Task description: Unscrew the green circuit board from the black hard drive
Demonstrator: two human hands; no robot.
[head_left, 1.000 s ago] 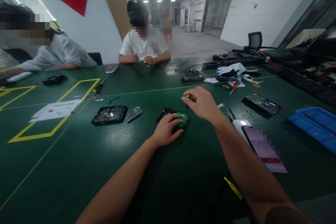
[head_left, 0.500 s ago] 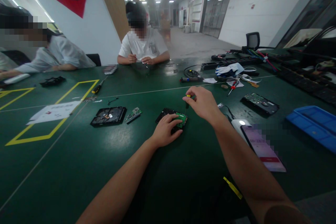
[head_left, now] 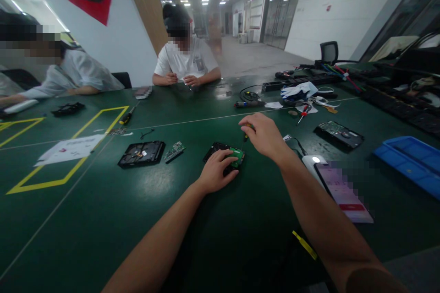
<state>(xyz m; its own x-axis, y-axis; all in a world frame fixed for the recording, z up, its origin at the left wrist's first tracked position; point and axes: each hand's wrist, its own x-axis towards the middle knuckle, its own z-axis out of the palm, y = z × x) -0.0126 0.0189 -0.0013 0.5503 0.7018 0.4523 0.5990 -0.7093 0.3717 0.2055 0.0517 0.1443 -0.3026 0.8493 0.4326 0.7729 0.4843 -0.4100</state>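
Note:
A black hard drive (head_left: pixel 213 149) with a green circuit board (head_left: pixel 237 155) lies on the dark green table. My left hand (head_left: pixel 217 171) holds it, fingers over the board and thumb along the near side. Above its right end, my right hand (head_left: pixel 263 132) is closed on a small screwdriver (head_left: pixel 245 137) with a yellow and dark handle. The shaft points down to the board's right edge; the exact tip contact is too small to tell. To the left are an opened hard drive (head_left: pixel 141 153) and a loose circuit board (head_left: pixel 175 151).
Right of my arm are a phone (head_left: pixel 343 192) on a white device, another hard drive (head_left: pixel 338 135) and a blue tray (head_left: pixel 409 160). Farther back lie a red screwdriver (head_left: pixel 304 112), gloves (head_left: pixel 299 91) and cables. A person (head_left: pixel 187 62) sits opposite, another at left.
My right fingers have shifted slightly around the screwdriver's handle, covering more of its yellow top. My left hand stays on the hard drive. The view has shifted very slightly.

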